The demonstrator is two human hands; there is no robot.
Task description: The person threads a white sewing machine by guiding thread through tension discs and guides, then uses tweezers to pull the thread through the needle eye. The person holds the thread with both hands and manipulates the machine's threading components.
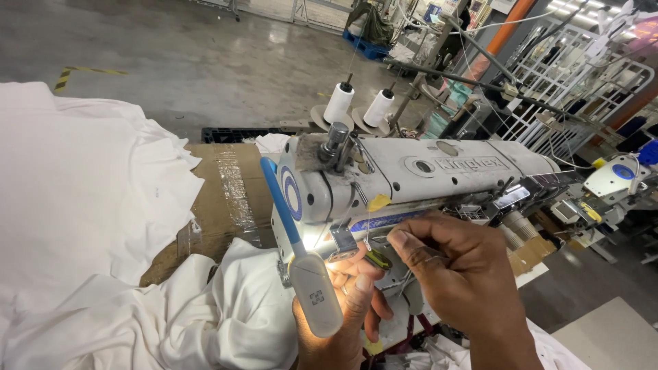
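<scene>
A grey industrial sewing machine stands in front of me. My right hand is at the machine's head, thumb and forefinger pinched on a thin white thread that runs down past a yellow tag. My left hand reaches up from below to the needle area, its fingertips beside a small green and yellow piece. A lit white lamp head on a blue neck covers part of this hand, so its grip is hidden.
Two white thread cones stand behind the machine. White fabric is heaped at the left over a cardboard box, and more lies under the machine head. Metal racks and other machines stand at the right.
</scene>
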